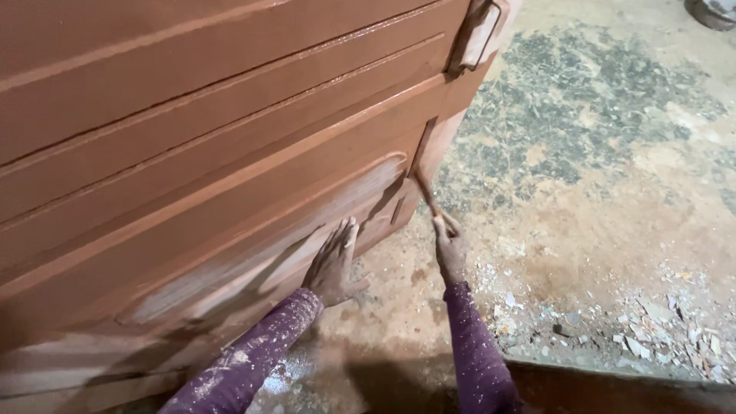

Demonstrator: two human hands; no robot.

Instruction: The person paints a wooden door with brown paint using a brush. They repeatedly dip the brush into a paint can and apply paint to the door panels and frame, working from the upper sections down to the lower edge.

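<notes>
Brush: a thin paintbrush [426,195], coated reddish-brown, held at the lower right corner of the door panel. Its long axis runs diagonally, the handle end down and right in the hand, the working end up and left, touching the door's edge.
Right hand: the right hand [450,249] is closed around the brush's lower end, fingers wrapped together on the handle; purple sleeve speckled with pale dust.
Left hand: the left hand [334,264] lies flat on the door face, fingers spread apart and pointing up and right, clamped on nothing; it sits just left of the brush, near the same lower right corner.
Door: a large panelled wooden door [192,138], painted reddish-brown, wet-looking, tilted across the view with raised mouldings running lower left to upper right. A paler, greyish unpainted patch [268,253] runs along the recessed panel under and left of the left hand.
Fitting: a metal latch [479,34] at the door's upper right edge.
Floor: a rough concrete floor [598,169], stained brown near the door's corner.
Debris: pale chips and rubble [652,330] scattered well right of the right hand.
</notes>
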